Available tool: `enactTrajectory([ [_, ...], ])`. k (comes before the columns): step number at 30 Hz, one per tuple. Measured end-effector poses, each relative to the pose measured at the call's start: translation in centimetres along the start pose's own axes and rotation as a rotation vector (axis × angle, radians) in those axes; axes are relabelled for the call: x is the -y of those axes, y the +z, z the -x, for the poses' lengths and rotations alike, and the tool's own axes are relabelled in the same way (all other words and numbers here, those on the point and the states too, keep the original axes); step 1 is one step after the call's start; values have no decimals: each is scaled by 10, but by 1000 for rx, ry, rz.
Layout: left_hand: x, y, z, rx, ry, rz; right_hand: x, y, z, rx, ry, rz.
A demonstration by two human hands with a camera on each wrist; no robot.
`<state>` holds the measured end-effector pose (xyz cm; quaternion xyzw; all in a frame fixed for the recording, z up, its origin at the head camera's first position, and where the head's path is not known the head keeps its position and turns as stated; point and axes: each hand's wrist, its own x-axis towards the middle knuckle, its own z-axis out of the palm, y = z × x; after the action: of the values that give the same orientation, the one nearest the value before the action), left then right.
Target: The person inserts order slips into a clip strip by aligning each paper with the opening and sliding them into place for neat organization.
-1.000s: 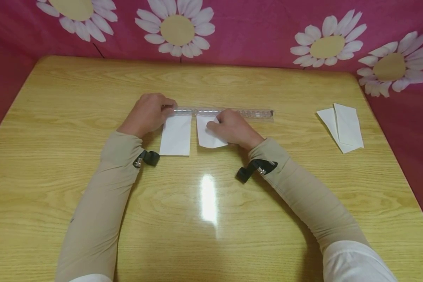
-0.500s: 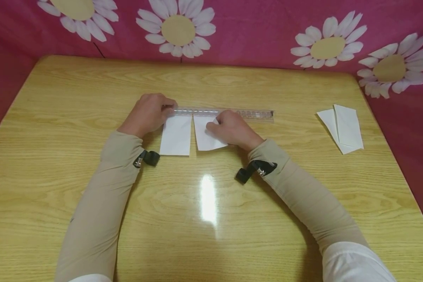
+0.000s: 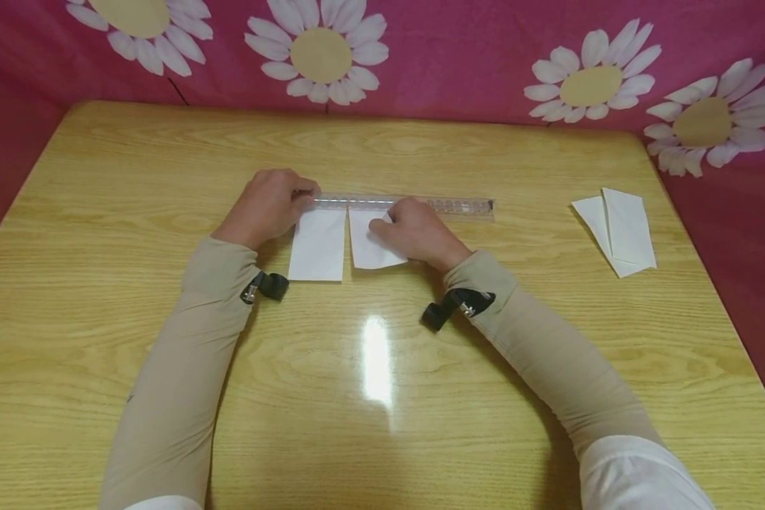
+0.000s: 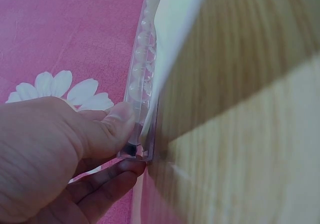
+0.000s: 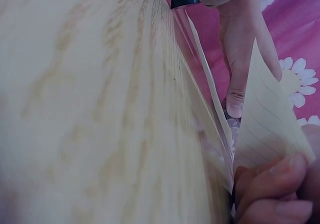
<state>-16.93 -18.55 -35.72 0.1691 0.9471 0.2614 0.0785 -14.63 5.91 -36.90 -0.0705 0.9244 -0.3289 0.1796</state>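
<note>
A long clear plastic strip (image 3: pixel 462 207) with a row of round bumps lies across the table's far half. My left hand (image 3: pixel 264 205) grips its left end between thumb and fingers, as the left wrist view shows on the strip (image 4: pixel 140 79). One white paper piece (image 3: pixel 317 244) has its far edge at the strip, beside that hand. Right of it, a second paper piece (image 3: pixel 368 248) is pinched by my right hand (image 3: pixel 423 230), its far edge at the strip too. In the right wrist view this held paper (image 5: pixel 265 114) stands tilted up and shows faint lines.
Two more white paper pieces (image 3: pixel 631 230) lie overlapping near the right edge of the wooden table (image 3: pixel 382 446). A pink cloth (image 3: pixel 446 57) with large daisies hangs behind the table. Black wrist straps (image 3: pixel 443 312) stick out from both sleeves.
My right hand has shifted slightly left with its paper piece, narrowing the gap to the other piece at the strip. The left hand and the strip have stayed in place.
</note>
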Motion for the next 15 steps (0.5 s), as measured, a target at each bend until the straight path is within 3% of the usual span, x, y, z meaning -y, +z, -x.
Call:
enactTrajectory([
  [15,1,2,-2,-5,5,-5,4,2,-1,-23,0,23],
])
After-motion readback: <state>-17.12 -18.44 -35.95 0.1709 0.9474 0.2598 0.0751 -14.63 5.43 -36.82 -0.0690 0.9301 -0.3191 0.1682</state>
